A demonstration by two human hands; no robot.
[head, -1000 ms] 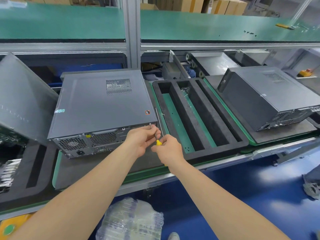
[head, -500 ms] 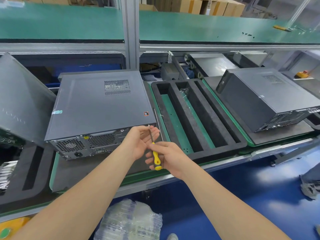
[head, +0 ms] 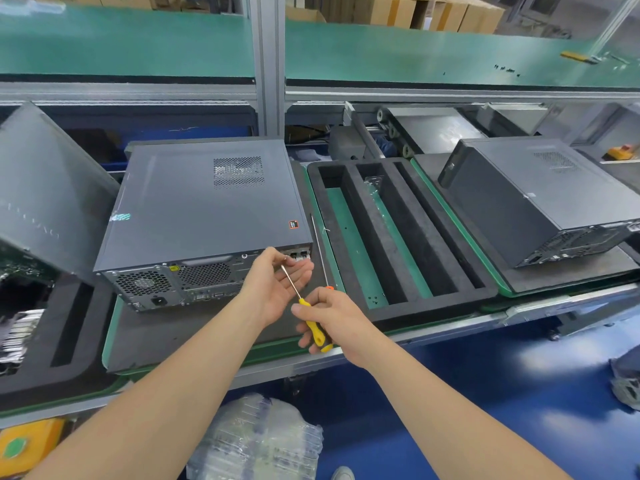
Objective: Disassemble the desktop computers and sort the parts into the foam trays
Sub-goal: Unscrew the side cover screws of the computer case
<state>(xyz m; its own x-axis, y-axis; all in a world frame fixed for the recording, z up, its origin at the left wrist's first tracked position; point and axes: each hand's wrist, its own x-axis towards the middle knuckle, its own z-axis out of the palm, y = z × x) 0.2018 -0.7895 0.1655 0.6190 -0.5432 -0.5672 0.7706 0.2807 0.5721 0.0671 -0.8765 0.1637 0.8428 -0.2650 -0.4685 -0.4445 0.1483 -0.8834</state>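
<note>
view: head
right hand (head: 332, 317): wrapped around the handle of the yellow screwdriver (head: 314, 330).
left hand (head: 277, 289): the screwdriver's tip is pinched between thumb and forefinger.
desktop computer (head: 207, 209): laid just beyond the left hand.
foam tray (head: 433, 308): set beyond the right hand.

Computer case (head: 207, 202) matt grey metal; foam tray (head: 401, 237) rough black; screwdriver (head: 313, 329) glossy yellow plastic handle
</note>
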